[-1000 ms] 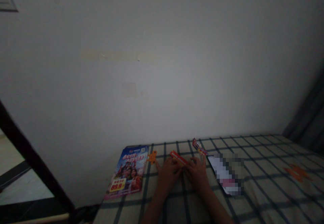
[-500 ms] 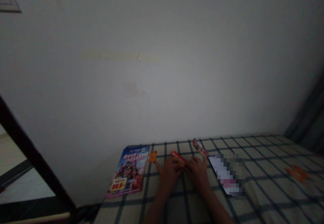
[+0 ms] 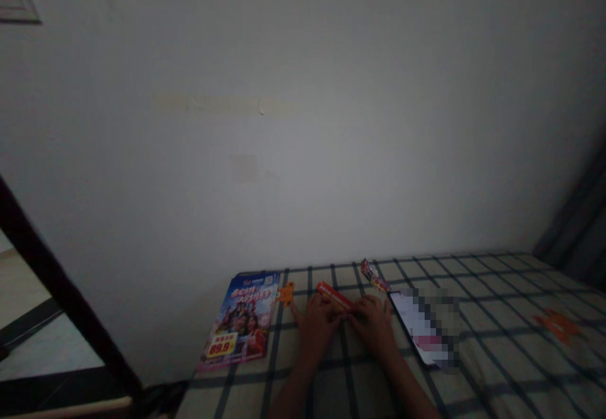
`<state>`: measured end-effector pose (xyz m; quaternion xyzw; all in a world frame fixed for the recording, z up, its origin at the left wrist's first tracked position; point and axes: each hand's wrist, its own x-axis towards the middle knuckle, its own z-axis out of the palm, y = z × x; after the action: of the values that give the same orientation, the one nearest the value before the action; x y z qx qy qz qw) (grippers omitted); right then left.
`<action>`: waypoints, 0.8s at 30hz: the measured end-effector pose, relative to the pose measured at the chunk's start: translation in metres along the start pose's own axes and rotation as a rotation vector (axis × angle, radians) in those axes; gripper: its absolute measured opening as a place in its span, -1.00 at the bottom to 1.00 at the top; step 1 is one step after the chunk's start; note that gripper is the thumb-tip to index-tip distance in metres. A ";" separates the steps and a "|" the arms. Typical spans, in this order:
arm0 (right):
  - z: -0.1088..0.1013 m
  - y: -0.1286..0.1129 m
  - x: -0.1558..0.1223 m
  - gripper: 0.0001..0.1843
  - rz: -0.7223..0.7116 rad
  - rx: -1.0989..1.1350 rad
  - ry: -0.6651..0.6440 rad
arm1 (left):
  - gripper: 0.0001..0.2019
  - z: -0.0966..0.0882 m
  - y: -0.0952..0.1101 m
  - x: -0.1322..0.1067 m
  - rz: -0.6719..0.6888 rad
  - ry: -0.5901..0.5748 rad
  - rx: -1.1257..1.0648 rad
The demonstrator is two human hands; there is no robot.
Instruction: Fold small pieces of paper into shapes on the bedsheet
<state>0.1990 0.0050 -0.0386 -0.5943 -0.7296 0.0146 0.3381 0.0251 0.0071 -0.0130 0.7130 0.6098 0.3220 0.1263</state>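
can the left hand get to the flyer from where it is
Probably yes: the flyer lies flat on the checked sheet just left of the left hand, with only bare sheet between them, though that hand's fingers are at the red packet.

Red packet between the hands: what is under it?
The red packet lies on the checked sheet; the left hand and right hand cover its near end, hiding whatever is beneath there.

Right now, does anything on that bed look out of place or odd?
Nothing looks spilled or broken. The flyer lies crooked at the left edge of the checked sheet. The left hand and right hand meet on a red strip, with the phone slanted beside them. A pale tape mark stands out on the wall.
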 end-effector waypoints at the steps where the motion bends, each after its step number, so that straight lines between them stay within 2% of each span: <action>1: 0.001 0.001 0.001 -0.87 0.019 0.005 -0.006 | -0.87 0.000 0.000 0.000 0.005 -0.007 0.016; 7: 0.003 0.000 0.005 -0.80 0.067 -0.037 0.002 | -0.92 -0.003 0.002 0.002 0.015 -0.027 0.027; 17: 0.004 0.001 0.009 -0.86 0.083 -0.056 0.012 | -0.82 -0.007 0.006 0.003 -0.005 -0.059 0.070; 24: 0.004 0.007 0.012 -0.87 0.090 -0.020 -0.021 | -0.83 -0.008 0.005 0.007 -0.041 -0.078 0.016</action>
<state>0.2024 0.0189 -0.0386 -0.6296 -0.7059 0.0287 0.3233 0.0249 0.0106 -0.0018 0.7135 0.6213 0.2865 0.1508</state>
